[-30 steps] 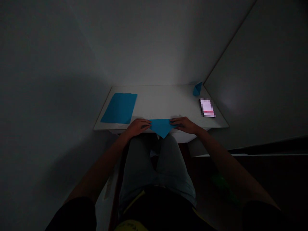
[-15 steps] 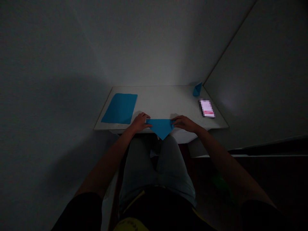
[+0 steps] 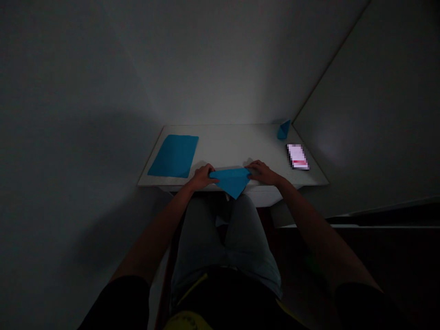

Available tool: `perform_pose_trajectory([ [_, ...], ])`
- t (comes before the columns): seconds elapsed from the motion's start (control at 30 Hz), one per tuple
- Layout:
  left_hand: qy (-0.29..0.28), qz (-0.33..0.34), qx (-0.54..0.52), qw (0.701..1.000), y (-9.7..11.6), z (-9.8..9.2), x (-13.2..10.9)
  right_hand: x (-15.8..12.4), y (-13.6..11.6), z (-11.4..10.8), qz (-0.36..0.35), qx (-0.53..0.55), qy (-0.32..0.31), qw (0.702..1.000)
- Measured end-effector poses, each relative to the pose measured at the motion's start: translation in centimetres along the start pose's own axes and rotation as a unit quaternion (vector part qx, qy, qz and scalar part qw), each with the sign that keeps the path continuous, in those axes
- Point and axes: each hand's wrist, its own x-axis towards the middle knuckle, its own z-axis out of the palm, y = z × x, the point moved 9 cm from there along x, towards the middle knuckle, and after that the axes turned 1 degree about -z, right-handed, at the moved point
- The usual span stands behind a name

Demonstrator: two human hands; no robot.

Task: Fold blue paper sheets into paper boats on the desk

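Note:
A folded sheet of blue paper point(image 3: 233, 182) spans the gap between my hands at the table's front edge, its pointed end hanging toward my lap. My left hand point(image 3: 203, 177) pinches the paper's left corner, thumb on the near side. At the opposite corner, my right hand point(image 3: 261, 173) grips it between thumb and fingers. A crease line runs across near the paper's upper edge. The fingertips behind the paper are partly hidden.
Flat blue paper point(image 3: 174, 156) lies on the left of the white table point(image 3: 230, 144). At the back right stands a small folded blue paper shape point(image 3: 283, 130), with a lit phone point(image 3: 297, 156) nearer me. Walls border the table behind and to the right.
The paper has tilted, its right corner rising a little and its point shifting slightly right. Its upper band now shows a crease. My left fingers have curled in closer around the corner.

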Motion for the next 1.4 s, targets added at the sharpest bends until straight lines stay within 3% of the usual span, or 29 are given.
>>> perform_pose_trajectory([
  [0.13, -0.003, 0.029, -0.072, 0.997, 0.9, 0.3, -0.8, 0.0, -1.2, -0.4, -0.003, 0.066, 0.012, 0.998],
  [0.23, 0.021, 0.091, -0.055, 0.994, 2.2, 0.4, -1.9, -0.5, -3.0, -0.4, -0.039, 0.118, 0.016, 0.992],
  [0.37, 0.069, 0.151, 0.022, 0.986, 3.2, 0.4, -4.4, -2.4, -5.0, 0.0, -0.076, 0.053, 0.048, 0.995],
  [0.5, 0.074, 0.176, 0.05, 0.98, 3.6, 0.8, -6.4, -4.7, -5.5, 1.0, -0.059, -0.033, 0.063, 0.996],
  [0.63, 0.074, 0.143, 0.026, 0.987, 3.4, 0.6, -6.5, -5.7, -5.8, 1.4, -0.055, -0.062, 0.073, 0.994],
  [0.77, 0.119, 0.067, -0.08, 0.987, 2.1, -0.2, -4.9, -5.1, -5.6, 0.9, -0.036, 0.0, 0.092, 0.995],
  [0.93, 0.171, -0.017, -0.257, 0.951, -0.1, -0.4, -1.4, -3.0, -3.6, -0.9, 0.056, 0.142, 0.203, 0.967],
  [1.1, 0.144, -0.025, -0.237, 0.961, -0.1, 0.0, 0.2, -0.8, -2.6, -0.7, 0.078, 0.212, 0.225, 0.948],
  [1.4, 0.151, -0.019, -0.234, 0.96, -0.7, 0.1, -0.5, -1.2, -3.2, -0.1, 0.042, 0.151, 0.192, 0.969],
])
